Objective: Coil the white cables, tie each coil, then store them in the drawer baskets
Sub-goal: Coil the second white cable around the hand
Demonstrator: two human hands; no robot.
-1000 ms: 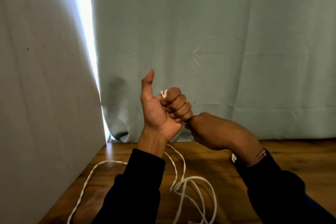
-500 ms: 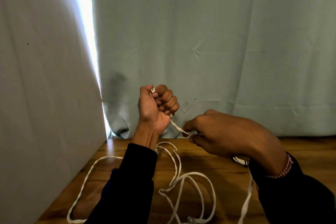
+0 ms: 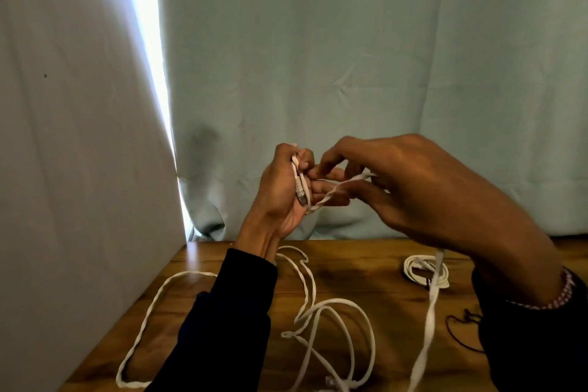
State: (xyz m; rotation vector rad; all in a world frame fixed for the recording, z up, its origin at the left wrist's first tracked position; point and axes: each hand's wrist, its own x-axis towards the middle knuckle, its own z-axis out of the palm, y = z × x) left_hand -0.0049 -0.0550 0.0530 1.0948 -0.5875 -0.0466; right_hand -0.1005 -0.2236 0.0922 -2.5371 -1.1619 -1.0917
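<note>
Wooden table (image 3: 381,283), flat white cable (image 3: 327,315) in loose tangled loops.

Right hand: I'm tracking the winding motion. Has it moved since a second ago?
Yes. The right hand has risen from near the table's back edge up against the curtain.

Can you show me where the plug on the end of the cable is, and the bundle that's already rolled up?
plug (image 3: 300,190): head view, on its ribbed body in the left palm.
rolled bundle (image 3: 413,267): head view, left edge of loops on the table.
</note>
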